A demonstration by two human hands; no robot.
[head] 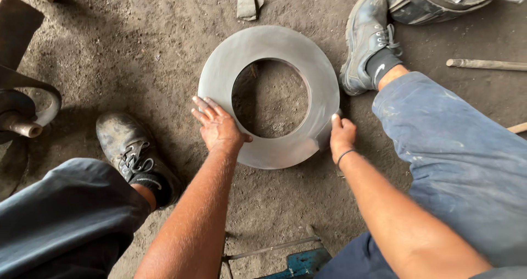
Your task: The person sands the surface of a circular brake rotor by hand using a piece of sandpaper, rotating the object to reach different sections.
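A large flat steel ring with a wide round hole lies on the dirt floor between my feet. My left hand rests palm down on its near left part, fingers spread, thumb at the inner edge. My right hand grips the ring's near right outer edge, fingers curled at the rim. A dark band circles my right wrist.
My left shoe and right shoe stand on either side of the ring. A small flat block lies beyond it. Curved metal parts are at the left, a tyre-like piece and rods at top right, a blue metal frame near my knees.
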